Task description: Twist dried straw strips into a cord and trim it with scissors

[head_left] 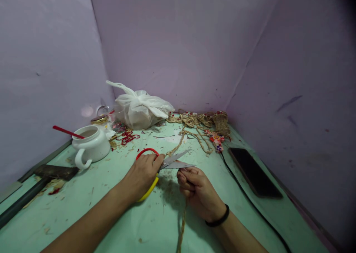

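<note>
My left hand is closed round the red and yellow handles of a pair of scissors, whose blades stand apart and point right. My right hand is curled into a fist just below the blades, gripping a jute rope that runs from the fist down toward me. Another stretch of the same kind of rope lies beyond the blades, leading to the back of the green table. A black band sits on my right wrist.
A white teapot with a red stick stands at the left, a hammer in front of it. A knotted white plastic bag, red thread and a jute tangle lie at the back. A dark phone and black cable lie right.
</note>
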Demonstrator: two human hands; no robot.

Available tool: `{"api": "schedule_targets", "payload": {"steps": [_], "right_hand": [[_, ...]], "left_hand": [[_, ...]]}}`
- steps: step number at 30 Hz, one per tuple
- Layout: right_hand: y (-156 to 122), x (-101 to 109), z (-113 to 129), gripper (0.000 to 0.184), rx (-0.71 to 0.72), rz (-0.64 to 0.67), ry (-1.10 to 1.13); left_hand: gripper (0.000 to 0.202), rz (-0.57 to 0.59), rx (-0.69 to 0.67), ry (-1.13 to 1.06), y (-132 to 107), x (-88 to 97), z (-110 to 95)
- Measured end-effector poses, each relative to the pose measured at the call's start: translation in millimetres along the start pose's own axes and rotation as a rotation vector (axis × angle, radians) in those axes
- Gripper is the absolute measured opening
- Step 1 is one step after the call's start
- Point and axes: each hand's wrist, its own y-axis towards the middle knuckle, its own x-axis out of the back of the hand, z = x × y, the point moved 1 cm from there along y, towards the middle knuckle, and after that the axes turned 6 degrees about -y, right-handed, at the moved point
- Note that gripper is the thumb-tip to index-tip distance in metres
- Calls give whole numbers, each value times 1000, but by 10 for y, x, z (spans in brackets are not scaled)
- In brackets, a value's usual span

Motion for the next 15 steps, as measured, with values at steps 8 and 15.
{"api": "schedule_targets", "payload": {"steps": [8,15], "right_hand": [[4,9,-21,13,29,-7,12],[47,29,-64,14,100,-265,-89]], "left_hand": [[40,37,14,-118,-8,41,4],[38,-114,151,-312,-24,142,59]]}}
